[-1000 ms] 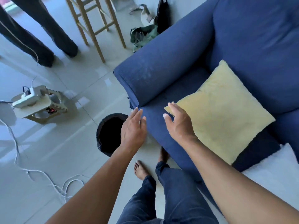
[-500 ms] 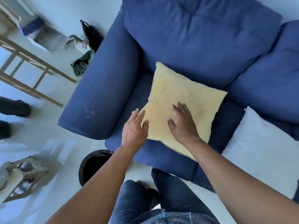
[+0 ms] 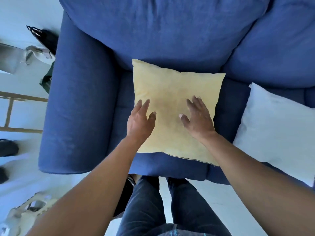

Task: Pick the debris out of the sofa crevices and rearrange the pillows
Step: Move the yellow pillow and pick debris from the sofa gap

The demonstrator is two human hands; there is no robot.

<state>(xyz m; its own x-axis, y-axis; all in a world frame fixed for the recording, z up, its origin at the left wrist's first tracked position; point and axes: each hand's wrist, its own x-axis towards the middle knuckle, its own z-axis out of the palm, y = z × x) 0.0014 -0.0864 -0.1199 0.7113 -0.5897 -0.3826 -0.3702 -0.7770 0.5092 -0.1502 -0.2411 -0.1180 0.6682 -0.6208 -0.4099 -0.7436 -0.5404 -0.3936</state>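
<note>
pillow [image 3: 172, 92] on sofa seat [image 3: 170, 167], second pillow [image 3: 276, 126] right

Both hands [image 3: 140, 122] [image 3: 197, 119] now over yellow pillow [image 3: 172, 92], prev. short of it.

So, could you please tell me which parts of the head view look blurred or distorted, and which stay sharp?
Head view: the yellow pillow, left hand and right hand are fairly sharp; the floor clutter along the left edge, such as the black bag, is motion-smeared; the wide-angle lens bows the sofa.

A home living room: blue sofa [image 3: 153, 31], throw pillows [image 3: 173, 92], tiled floor [image 3: 20, 167].
</note>
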